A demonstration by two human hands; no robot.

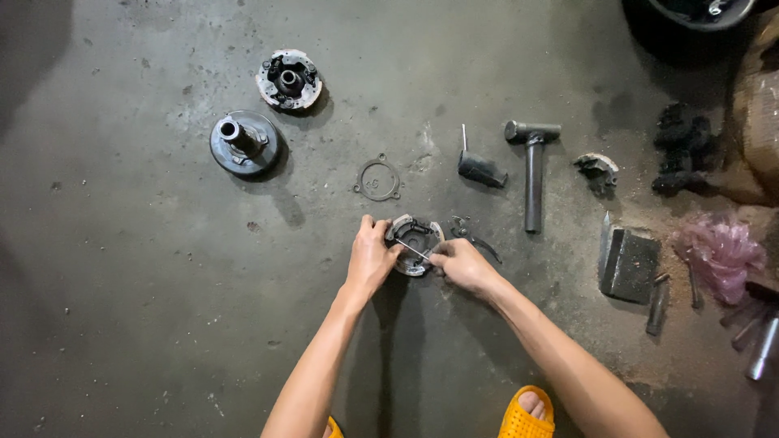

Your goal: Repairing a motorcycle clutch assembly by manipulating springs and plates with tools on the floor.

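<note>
On the grey concrete floor [122,284], toward the upper left of the frame, lay a dark round drum with a hub [243,143], and just right of it and higher a second round part with pale shoes [289,79]. Nearer the middle sat a thin ring gasket [378,179]. Below it, at the centre of the frame, the left hand [370,256] was curled around the left rim of a round clutch part [415,241], fingers closed on it, steadying it against the floor. The right hand [462,264] was pinched shut on a thin metal tool [412,250], whose tip reached across into the part. Just right of the part lay a small spring clip [466,229]. Farther right in the upper middle were a short dark-handled tool [480,166] and a hammer [532,166], then a curved shoe piece [598,169], a dark metal block [629,263], and a pink plastic bag [722,250] at the right edge. Two orange sandals [526,414] showed at the bottom.
</note>
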